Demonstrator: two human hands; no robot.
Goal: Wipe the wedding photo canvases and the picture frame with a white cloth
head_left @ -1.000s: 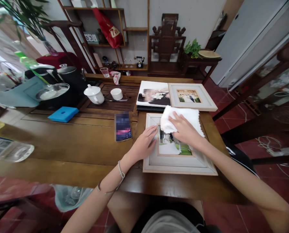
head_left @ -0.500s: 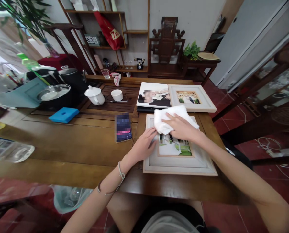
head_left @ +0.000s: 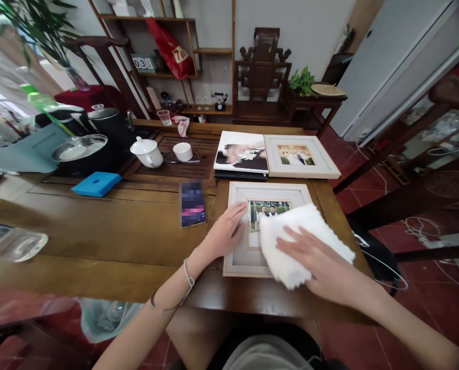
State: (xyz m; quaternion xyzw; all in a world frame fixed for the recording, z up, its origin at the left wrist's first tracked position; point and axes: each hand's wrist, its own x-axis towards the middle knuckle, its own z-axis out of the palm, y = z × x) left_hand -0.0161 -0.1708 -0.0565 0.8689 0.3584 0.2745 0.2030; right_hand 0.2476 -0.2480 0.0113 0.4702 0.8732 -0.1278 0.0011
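Note:
A white picture frame [head_left: 268, 191] with a photo in it lies flat on the wooden table [head_left: 109, 226] in front of me. My left hand [head_left: 226, 232] rests flat on the frame's left border, fingers spread. My right hand [head_left: 317, 258] presses a white cloth [head_left: 291, 234] down on the lower right part of the frame, fingers stretched over it. The cloth hides the frame's lower right corner.
A second framed photo [head_left: 300, 156] and a photo album [head_left: 242, 152] lie beyond the frame. A phone [head_left: 192, 202] lies to its left. Further left stand a white teapot [head_left: 147, 152], a cup [head_left: 183, 151], a blue box [head_left: 95, 183] and black kettles [head_left: 109, 123].
My right hand has swept the cloth from the frame's top edge down to its lower right part, baring the photo. My left hand has stayed on the left border.

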